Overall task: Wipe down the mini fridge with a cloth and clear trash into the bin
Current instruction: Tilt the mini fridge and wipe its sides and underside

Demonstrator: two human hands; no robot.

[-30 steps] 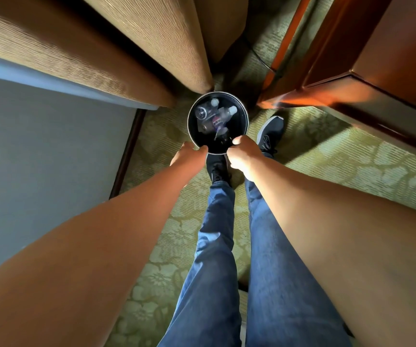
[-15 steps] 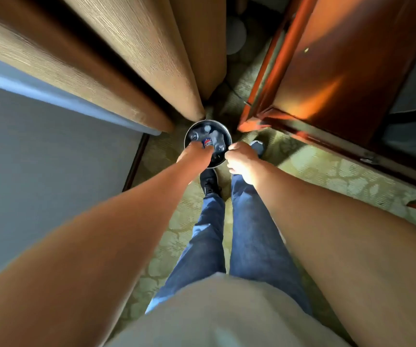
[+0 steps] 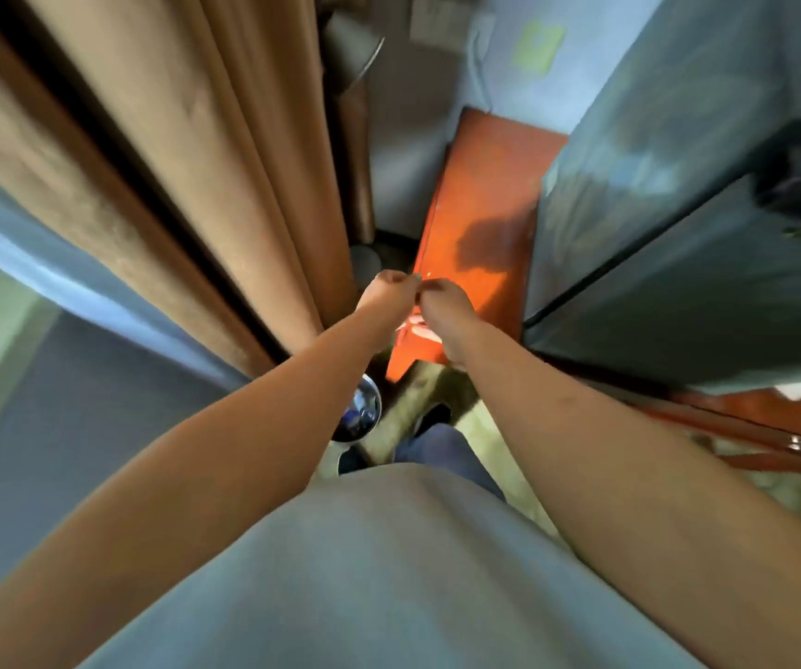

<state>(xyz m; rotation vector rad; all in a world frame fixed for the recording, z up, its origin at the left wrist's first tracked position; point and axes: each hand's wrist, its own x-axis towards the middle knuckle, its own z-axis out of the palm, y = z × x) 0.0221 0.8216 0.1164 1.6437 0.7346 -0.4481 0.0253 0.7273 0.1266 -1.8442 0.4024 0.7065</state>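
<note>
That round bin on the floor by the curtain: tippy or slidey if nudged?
The bin looks small, round and shiny-rimmed, so probably light and apt to slide or tip. It sits on carpet, which likely damps sliding. The few items inside probably add little weight.

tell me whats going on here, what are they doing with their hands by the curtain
A person is standing upright with both arms stretched out in front. The left hand and right hand are raised close together, fingers curled, apparently holding nothing, though the picture is blurred. The round bin, with trash inside, sits on the floor below the left forearm, with neither hand on it. The brown curtain hangs to the left and an orange wooden cabinet stands ahead.
</note>
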